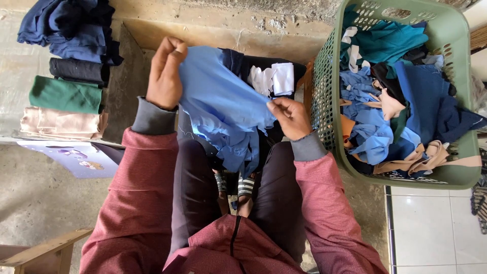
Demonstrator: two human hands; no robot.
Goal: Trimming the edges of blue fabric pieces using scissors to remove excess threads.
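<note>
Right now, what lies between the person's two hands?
In the head view, light blue cloth spans from the left hand to the right hand, pinched by both.

Dusty-red zip jacket with grey cuffs, dark trousers, striped sandals.

Green plastic laundry basket [324, 86] at right, filled with mixed cloth pieces in blue, teal, navy and beige. Stack of folded fabric [66, 96] at left: navy on top, then black, green and pale pink. Below the stack, a printed sheet [76, 157] on the concrete floor. Wooden piece [40, 251] at lower left. White floor tiles [431, 228] at lower right.
</note>
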